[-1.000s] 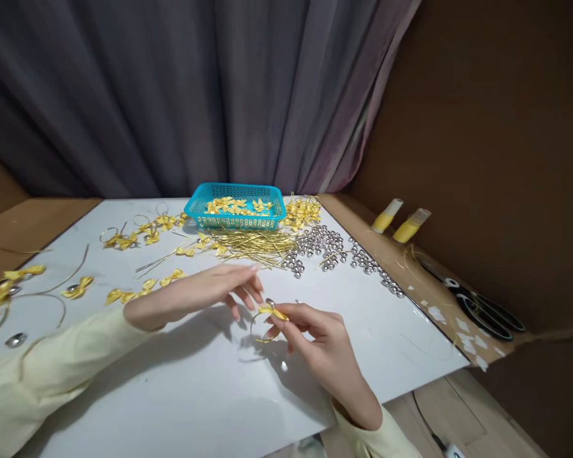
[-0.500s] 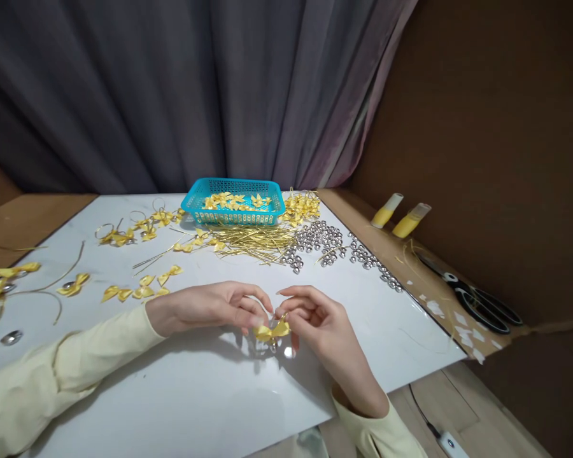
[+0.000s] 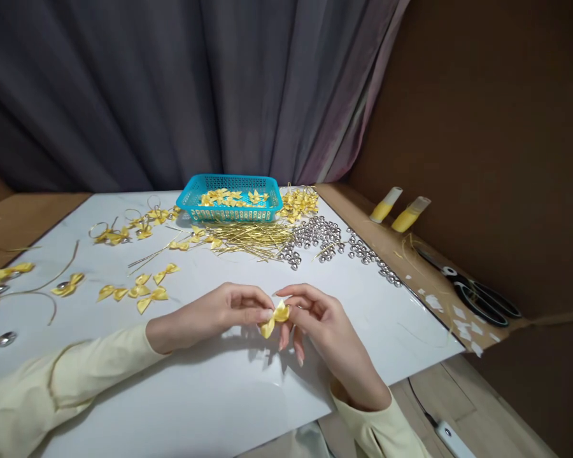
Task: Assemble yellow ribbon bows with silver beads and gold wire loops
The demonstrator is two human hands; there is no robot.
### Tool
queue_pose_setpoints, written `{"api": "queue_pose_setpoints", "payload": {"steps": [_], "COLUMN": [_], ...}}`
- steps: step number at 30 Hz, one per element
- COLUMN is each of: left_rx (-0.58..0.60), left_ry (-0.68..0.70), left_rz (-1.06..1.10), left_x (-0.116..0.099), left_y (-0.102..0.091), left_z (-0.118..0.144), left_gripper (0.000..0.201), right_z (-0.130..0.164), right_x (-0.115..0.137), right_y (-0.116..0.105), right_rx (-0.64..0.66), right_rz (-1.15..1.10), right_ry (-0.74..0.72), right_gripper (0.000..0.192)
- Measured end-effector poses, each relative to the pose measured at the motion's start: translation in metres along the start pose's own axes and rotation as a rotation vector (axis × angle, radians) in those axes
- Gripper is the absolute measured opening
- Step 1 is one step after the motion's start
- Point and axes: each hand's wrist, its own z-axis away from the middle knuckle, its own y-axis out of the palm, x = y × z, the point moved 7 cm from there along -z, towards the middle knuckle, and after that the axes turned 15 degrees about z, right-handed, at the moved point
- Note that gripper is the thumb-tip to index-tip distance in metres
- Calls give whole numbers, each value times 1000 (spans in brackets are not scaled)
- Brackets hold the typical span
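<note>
A small yellow ribbon bow (image 3: 275, 319) is pinched between my two hands, just above the white tabletop (image 3: 210, 394). My left hand (image 3: 232, 306) grips its left side between thumb and fingers. On the right side, the thumb and index finger of my right hand (image 3: 315, 318) close on it, while the other fingers hang down below. Whether a wire or bead is behind the bow is hidden by the fingers. Several loose yellow bows (image 3: 141, 289) lie left of my left hand. A silver bead (image 3: 4, 339) lies farther left.
A turquoise basket (image 3: 229, 217) of bows stands at the back. Before it lie gold wire pieces (image 3: 253, 238) and a heap of silver beads (image 3: 318, 232). Black scissors (image 3: 477, 299), paper scraps and two yellow-filled tubes (image 3: 410, 214) are on the cardboard at right.
The bow has turned in my fingers and now faces up at a tilt. My right hand's lower fingers have stretched downward. The view has shifted slightly.
</note>
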Motion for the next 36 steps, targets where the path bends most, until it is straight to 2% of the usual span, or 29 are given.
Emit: {"api": "queue_pose_setpoints", "payload": {"steps": [4, 6, 8, 11, 13, 16, 22, 26, 32, 36], "left_rx": [-102, -138, -205, -314, -338, -351, -372, -408, -339, -382], "left_ry": [70, 115, 134, 122, 122, 139, 168, 187, 167, 171], "left_rz": [-27, -13, -6, -18, -32, -80, -154, -172, -306, -322], "left_x": [-2, -4, -5, -3, -3, -3, -6, -8, -9, -9], "left_y": [-8, -9, -12, -17, -17, -16, -19, -24, -15, -17], "left_z": [0, 0, 1, 3, 4, 5, 4, 5, 4, 6], "left_gripper": [20, 20, 20, 21, 23, 23, 22, 25, 25, 23], "right_z": [2, 2, 1, 4, 7, 8, 7, 6, 6, 7], "right_x": [0, 1, 4, 18, 25, 28, 25, 21, 24, 24], "right_y": [5, 3, -4, -15, -12, -3, -4, -6, -6, -4], "right_rx": [98, 81, -29, -279, -322, -241, -173, -167, -172, -151], "right_rz": [-57, -23, 94, 410, 588, 669, 610, 572, 573, 589], "right_ry": [-21, -45, -115, -290, -383, -444, -417, -378, -379, -362], "right_gripper": [28, 34, 32, 21, 17, 8, 11, 12, 13, 15]}}
